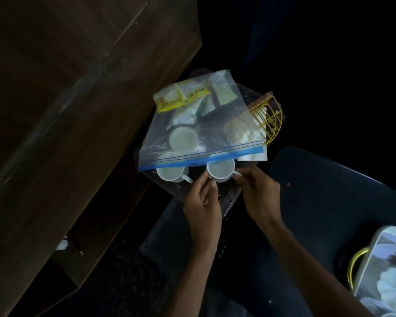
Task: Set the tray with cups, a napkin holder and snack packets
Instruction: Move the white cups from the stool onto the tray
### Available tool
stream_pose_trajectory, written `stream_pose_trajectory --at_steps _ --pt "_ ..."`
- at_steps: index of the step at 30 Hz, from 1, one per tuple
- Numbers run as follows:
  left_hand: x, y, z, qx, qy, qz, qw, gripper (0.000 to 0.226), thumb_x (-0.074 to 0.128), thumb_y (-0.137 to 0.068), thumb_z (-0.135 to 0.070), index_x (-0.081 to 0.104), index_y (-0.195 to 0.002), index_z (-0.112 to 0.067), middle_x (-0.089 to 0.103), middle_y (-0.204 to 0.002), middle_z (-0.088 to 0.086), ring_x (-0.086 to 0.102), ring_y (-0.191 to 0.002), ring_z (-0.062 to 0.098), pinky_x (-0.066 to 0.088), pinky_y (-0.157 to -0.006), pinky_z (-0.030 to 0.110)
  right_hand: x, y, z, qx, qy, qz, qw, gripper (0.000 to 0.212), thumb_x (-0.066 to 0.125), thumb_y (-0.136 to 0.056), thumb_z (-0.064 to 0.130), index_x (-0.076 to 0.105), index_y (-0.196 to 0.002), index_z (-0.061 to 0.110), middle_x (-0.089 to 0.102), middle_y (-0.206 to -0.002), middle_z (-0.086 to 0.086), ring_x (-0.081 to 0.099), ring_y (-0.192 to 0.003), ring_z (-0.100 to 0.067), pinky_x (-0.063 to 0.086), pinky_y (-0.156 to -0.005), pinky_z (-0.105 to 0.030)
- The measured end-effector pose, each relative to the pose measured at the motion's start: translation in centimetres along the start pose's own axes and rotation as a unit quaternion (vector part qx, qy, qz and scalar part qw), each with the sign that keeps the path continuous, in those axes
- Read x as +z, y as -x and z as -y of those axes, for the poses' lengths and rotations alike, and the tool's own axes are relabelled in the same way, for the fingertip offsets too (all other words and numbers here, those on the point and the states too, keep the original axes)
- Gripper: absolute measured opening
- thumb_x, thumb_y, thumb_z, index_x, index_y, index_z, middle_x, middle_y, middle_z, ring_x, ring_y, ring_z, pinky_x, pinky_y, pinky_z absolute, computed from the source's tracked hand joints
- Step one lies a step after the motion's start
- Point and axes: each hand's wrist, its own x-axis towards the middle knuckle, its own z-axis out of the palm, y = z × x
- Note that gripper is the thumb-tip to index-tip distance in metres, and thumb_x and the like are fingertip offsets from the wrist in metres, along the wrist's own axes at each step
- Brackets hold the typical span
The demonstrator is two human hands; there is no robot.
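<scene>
Two white cups stand on a small dark stool (232, 200). My right hand (260, 193) pinches the handle of the right cup (220, 171), and my left hand (204, 202) touches that cup's near side. The left cup (170, 173) stands free beside it. A clear zip bag with a blue seal (199, 131) lies over the stool, and a third cup (182, 139) shows through it. Yellow snack packets (181, 97) lie at its far end. A yellow wire napkin holder (269, 117) with white napkins sticks out on the right. The tray (380, 271), pale with a gold handle, lies at the lower right.
A large dark wooden cabinet (66, 110) fills the left side, close to the stool. The tray rests on a dark blue seat (318, 202) that runs along the right. The scene is dim and the far background is black.
</scene>
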Motion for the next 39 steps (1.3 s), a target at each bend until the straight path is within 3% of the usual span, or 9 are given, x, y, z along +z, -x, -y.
stream_pose_trajectory --at_steps 6,12,15,19,24,27,30,33,39 --pt "-0.1 3.6 0.2 0.011 0.013 0.007 1.0 0.028 0.058 -0.1 -0.003 0.07 -0.123 -0.013 0.076 -0.117 -0.005 0.071 -0.111 0.006 0.057 -0.09 0.021 -2.6 3.3 -0.8 0.009 -0.023 -0.031 0.999 0.018 0.071 -0.089 0.012 0.068 -0.086 0.029 0.072 -0.08 0.021 0.064 -0.066 0.011 0.044 -0.057 -0.002" --pt "2.0 8.9 1.4 0.05 -0.033 0.069 0.996 0.033 0.061 -0.097 0.001 0.066 -0.119 -0.023 0.071 -0.123 0.004 0.07 -0.105 0.004 0.052 -0.08 0.009 -8.6 9.1 -2.6 0.043 -0.038 -0.065 0.996 0.018 0.072 -0.089 0.009 0.07 -0.088 0.028 0.075 -0.088 0.022 0.07 -0.081 0.008 0.048 -0.068 -0.005" --pt "3.6 12.4 2.1 0.053 -0.048 0.122 0.99 0.035 0.06 -0.098 -0.003 0.066 -0.121 -0.029 0.068 -0.13 0.001 0.069 -0.109 0.002 0.056 -0.083 0.017 -12.6 12.2 -3.7 0.055 -0.012 -0.094 0.994 0.015 0.072 -0.089 0.014 0.07 -0.091 0.029 0.075 -0.088 0.022 0.069 -0.079 0.008 0.047 -0.066 -0.005" --pt "6.4 17.5 2.9 0.043 -0.071 0.188 0.979 0.032 0.062 -0.099 -0.008 0.069 -0.129 -0.019 0.065 -0.132 -0.009 0.07 -0.109 0.005 0.061 -0.083 0.025 -18.9 15.8 -5.7 0.06 0.039 -0.111 0.991 0.022 0.072 -0.088 0.012 0.068 -0.091 0.034 0.072 -0.085 0.031 0.067 -0.082 0.013 0.045 -0.069 -0.003" --pt "10.8 22.4 3.4 0.025 -0.09 0.257 0.962 0.025 0.061 -0.099 -0.01 0.073 -0.119 -0.02 0.075 -0.118 -0.008 0.073 -0.097 0.0 0.06 -0.078 0.02 -26.1 19.0 -9.0 0.072 0.104 -0.124 0.984 0.006 0.071 -0.089 0.009 0.07 -0.093 0.014 0.067 -0.083 0.025 0.06 -0.081 0.021 0.04 -0.068 0.003" --pt "13.5 24.2 4.2 0.017 -0.123 0.293 0.948 0.025 0.06 -0.1 -0.013 0.073 -0.122 -0.014 0.077 -0.115 -0.004 0.072 -0.098 -0.003 0.056 -0.08 0.013 -29.1 20.0 -11.3 0.088 0.122 -0.129 0.98 0.004 0.069 -0.09 0.008 0.069 -0.094 0.009 0.07 -0.085 0.014 0.06 -0.079 0.02 0.044 -0.065 -0.004" --pt "15.8 25.4 5.2 0.005 -0.16 0.308 0.938 0.028 0.059 -0.1 -0.016 0.072 -0.125 -0.014 0.076 -0.117 -0.002 0.072 -0.102 0.004 0.06 -0.09 0.025 -30.7 20.2 -13.5 0.103 0.122 -0.148 0.976 0.004 0.069 -0.091 0.009 0.069 -0.094 0.009 0.068 -0.083 0.014 0.059 -0.077 0.021 0.041 -0.064 0.0" --pt "17.4 25.7 6.4 -0.011 -0.18 0.303 0.936 0.027 0.059 -0.1 -0.016 0.072 -0.124 -0.013 0.076 -0.118 0.001 0.072 -0.107 0.011 0.059 -0.096 0.037 -31.4 19.8 -15.5 0.111 0.122 -0.146 0.975 0.008 0.069 -0.091 0.011 0.069 -0.096 0.005 0.069 -0.084 0.01 0.064 -0.078 0.008 0.039 -0.066 0.002" --pt "18.3 25.1 8.5 -0.03 -0.223 0.283 0.932 0.027 0.055 -0.101 -0.013 0.073 -0.121 -0.015 0.076 -0.118 -0.001 0.072 -0.108 0.013 0.058 -0.098 0.039 -31.0 18.9 -18.4 0.124 0.111 -0.106 0.98 0.014 0.068 -0.092 0.013 0.068 -0.099 0.002 0.071 -0.089 0.002 0.067 -0.084 -0.011 0.044 -0.067 -0.002"
